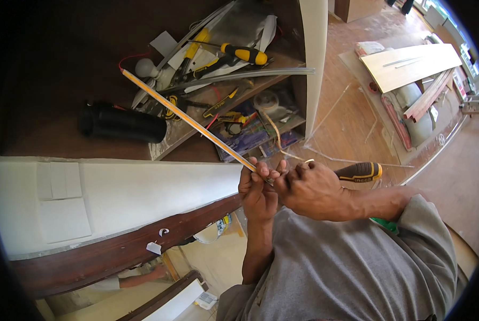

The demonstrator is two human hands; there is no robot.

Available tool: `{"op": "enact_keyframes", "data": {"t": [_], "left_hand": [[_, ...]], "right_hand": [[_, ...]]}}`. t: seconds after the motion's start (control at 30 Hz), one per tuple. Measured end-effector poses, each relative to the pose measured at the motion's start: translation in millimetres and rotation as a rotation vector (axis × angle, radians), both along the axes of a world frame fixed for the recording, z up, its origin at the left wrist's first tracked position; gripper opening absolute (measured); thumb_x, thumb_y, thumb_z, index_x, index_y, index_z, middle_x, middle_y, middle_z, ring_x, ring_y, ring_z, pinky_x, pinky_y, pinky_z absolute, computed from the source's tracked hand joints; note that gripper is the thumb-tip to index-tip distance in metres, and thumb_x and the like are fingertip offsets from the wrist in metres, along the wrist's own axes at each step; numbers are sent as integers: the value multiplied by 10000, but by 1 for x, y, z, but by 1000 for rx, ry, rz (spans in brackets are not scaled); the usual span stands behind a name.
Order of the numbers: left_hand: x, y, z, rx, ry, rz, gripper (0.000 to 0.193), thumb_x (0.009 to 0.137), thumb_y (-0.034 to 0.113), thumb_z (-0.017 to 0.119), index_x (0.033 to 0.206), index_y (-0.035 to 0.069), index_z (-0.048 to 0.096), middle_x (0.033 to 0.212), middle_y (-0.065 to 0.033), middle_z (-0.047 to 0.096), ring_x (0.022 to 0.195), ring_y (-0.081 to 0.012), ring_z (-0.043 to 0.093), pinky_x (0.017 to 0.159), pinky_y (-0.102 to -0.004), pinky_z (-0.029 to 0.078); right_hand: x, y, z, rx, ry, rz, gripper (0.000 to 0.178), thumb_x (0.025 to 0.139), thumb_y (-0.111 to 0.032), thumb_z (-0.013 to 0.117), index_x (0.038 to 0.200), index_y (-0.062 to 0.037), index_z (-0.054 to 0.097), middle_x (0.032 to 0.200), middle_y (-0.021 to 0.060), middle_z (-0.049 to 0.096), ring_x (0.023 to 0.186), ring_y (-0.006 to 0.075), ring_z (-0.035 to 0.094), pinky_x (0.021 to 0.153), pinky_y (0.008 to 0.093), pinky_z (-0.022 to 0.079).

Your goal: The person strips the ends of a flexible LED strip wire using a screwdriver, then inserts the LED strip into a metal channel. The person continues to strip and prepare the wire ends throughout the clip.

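Note:
A long, narrow LED strip light [186, 116], a pale channel with an orange-yellow band, slants from the upper left down to my hands. My left hand [259, 193] pinches its lower end, and a thin red wire shows at the far end. Close beside it, my right hand [314, 191] is closed, its fingertips meeting those of the left at the strip's end. A dark screwdriver handle with yellow trim [360, 172] sticks out behind my right fist; its shaft is hidden. A loose yellowish strip [277, 134] curves down near my fingers.
An open dark cabinet [46, 64] holds a yellow-black screwdriver [244, 54], a light bulb [145, 68], a black cylinder [122, 123] and jumbled tools. Boards [410, 64] lie on sacks at the upper right. Another person's arm [143, 276] shows lower left.

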State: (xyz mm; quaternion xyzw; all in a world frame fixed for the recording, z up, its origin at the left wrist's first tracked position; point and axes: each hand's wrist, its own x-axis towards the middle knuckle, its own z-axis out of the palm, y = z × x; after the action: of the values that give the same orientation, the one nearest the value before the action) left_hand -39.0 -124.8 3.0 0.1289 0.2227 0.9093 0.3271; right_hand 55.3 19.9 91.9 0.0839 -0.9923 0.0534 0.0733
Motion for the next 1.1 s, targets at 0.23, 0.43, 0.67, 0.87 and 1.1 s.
{"op": "enact_keyframes", "data": {"t": [0.23,0.43,0.67,0.87,1.1], "left_hand": [[-14,-20,21,104,80,-20,421,1019,8,540,1429,89,496,1093,-93,654,1089,-299,691,1192,-664,311],[-15,-22,43,163,120,-39,454,1002,-28,542,1442,57,467,1171,-148,671,1205,-365,648,1194,-680,293],[-5,-15,56,-42,254,73,543,1039,58,520,1552,47,341,1366,-234,606,1318,-418,562,1175,-647,352],[10,-14,66,-350,363,169,591,1048,136,539,1567,-6,294,1383,-299,566,1297,-445,569,1113,-591,452],[32,-9,57,-605,450,196,534,1014,29,562,1493,-90,356,1265,-283,638,1182,-420,654,1040,-508,533]], "right_hand": [[10,23,7,-382,29,22,258,927,-188,626,1089,12,613,794,130,716,688,338,710,614,451,565],[11,21,-3,-1006,-253,-74,393,872,-341,788,1020,-7,644,819,198,688,726,397,696,656,483,548],[6,10,-34,-1257,-97,15,424,850,-367,818,1026,7,723,863,169,714,777,405,694,727,471,535],[7,18,-46,-1315,-210,-4,337,890,-329,808,932,-11,705,769,152,710,709,296,698,643,389,502],[2,24,-50,-1388,-346,1,520,867,-430,802,893,70,664,739,252,649,673,374,652,639,450,485]]}}
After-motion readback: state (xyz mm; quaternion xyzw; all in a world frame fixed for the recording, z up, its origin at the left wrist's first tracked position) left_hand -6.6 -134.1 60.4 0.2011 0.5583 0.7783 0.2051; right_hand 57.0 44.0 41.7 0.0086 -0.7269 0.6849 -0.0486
